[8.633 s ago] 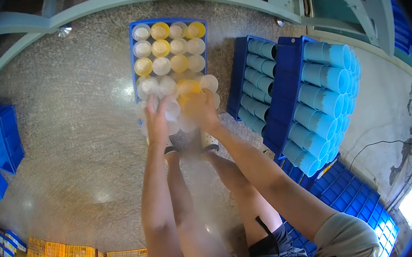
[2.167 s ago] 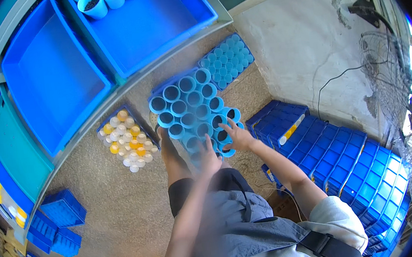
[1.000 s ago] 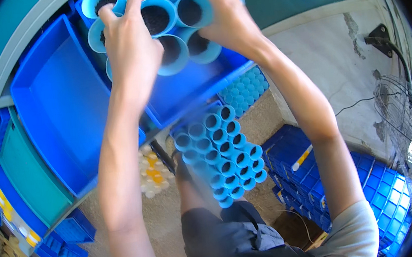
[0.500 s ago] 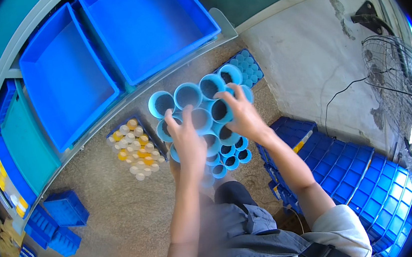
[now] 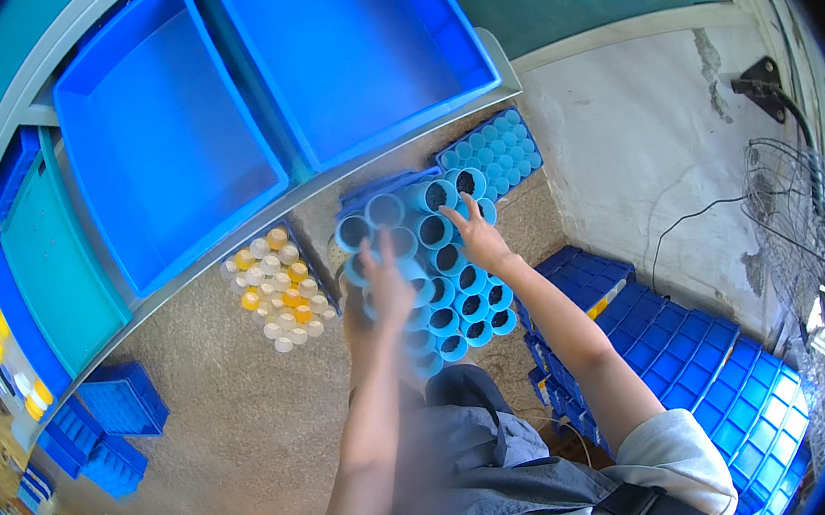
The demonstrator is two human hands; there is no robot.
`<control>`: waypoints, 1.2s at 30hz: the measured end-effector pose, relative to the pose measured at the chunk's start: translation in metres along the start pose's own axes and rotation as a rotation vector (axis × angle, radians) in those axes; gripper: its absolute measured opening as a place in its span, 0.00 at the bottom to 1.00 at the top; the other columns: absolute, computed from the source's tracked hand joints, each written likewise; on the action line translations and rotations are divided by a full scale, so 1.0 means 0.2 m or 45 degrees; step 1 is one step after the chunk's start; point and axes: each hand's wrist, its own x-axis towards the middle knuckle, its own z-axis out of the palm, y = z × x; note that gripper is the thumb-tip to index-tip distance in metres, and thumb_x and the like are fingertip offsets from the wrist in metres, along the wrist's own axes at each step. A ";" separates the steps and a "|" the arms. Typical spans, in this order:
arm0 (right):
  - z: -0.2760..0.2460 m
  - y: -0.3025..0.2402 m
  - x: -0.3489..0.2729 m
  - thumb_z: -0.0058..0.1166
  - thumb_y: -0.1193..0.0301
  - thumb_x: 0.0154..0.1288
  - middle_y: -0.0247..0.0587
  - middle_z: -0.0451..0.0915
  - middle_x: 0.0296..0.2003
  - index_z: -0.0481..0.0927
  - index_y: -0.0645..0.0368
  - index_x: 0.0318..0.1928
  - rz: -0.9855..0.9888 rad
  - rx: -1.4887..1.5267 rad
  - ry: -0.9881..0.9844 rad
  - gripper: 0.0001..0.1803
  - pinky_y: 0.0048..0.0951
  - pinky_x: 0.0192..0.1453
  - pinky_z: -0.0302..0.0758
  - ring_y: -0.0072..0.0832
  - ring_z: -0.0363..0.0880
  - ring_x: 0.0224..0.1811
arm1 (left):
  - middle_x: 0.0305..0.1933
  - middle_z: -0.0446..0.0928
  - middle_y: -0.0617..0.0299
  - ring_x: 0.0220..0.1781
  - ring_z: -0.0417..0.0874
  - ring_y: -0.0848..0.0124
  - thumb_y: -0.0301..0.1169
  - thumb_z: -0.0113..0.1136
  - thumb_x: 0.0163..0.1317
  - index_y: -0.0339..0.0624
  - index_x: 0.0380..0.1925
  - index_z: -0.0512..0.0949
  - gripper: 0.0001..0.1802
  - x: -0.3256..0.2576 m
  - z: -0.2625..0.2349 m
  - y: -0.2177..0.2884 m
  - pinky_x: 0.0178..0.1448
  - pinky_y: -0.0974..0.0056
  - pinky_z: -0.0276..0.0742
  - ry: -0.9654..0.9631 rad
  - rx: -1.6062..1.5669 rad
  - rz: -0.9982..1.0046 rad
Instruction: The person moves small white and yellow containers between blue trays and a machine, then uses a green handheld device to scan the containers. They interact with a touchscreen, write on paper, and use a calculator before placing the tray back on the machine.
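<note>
Below me is a dense cluster of light-blue cylindrical cups (image 5: 440,297), mouths up, several showing dark insides. A blue crate edge (image 5: 390,187) shows beyond the cluster's far side. My left hand (image 5: 384,296) is over the left part of the cups, blurred by motion, with two fingers stretched forward. At the cluster's right side my right hand (image 5: 483,242) has its fingers spread, and the fingertips are at the rims near the far right corner. Neither hand has a cup plainly lifted in it. Under the left hand, some cups are hidden or smeared.
Two large blue trays (image 5: 188,130) lie on the bench ahead. Beyond the cups is a crate of similar light-blue pieces (image 5: 497,153); to the left is a crate of white and yellow pieces (image 5: 280,289). Blue crates (image 5: 683,345) are stacked right, near a wire-guarded fan (image 5: 795,217).
The cups and both hands have moved farther below me, and more of the cluster shows. My right hand has spread at the rims. The view has shifted slightly.
</note>
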 end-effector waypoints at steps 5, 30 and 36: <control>0.04 -0.11 0.02 0.55 0.89 0.55 0.60 0.47 0.79 0.60 0.37 0.77 -0.073 -0.319 0.105 0.50 0.43 0.44 0.88 0.57 0.82 0.58 | 0.84 0.33 0.37 0.82 0.52 0.35 0.00 0.52 0.49 0.56 0.82 0.47 0.62 -0.11 0.04 0.01 0.66 0.53 0.76 -0.160 0.046 0.030; 0.05 -0.18 0.01 0.71 0.79 0.55 0.58 0.43 0.80 0.51 0.40 0.80 0.034 -0.075 0.012 0.57 0.52 0.52 0.85 0.62 0.80 0.57 | 0.81 0.52 0.39 0.79 0.59 0.41 0.25 0.64 0.66 0.30 0.46 0.83 0.11 -0.12 0.03 -0.12 0.77 0.44 0.63 0.004 0.078 0.244; -0.12 -0.28 -0.01 0.66 0.79 0.57 0.57 0.61 0.74 0.66 0.51 0.73 -0.074 -0.230 0.316 0.43 0.46 0.51 0.85 0.54 0.81 0.57 | 0.79 0.57 0.39 0.74 0.67 0.41 0.28 0.68 0.64 0.37 0.68 0.71 0.32 -0.07 -0.24 0.11 0.74 0.45 0.69 -0.113 0.081 -0.015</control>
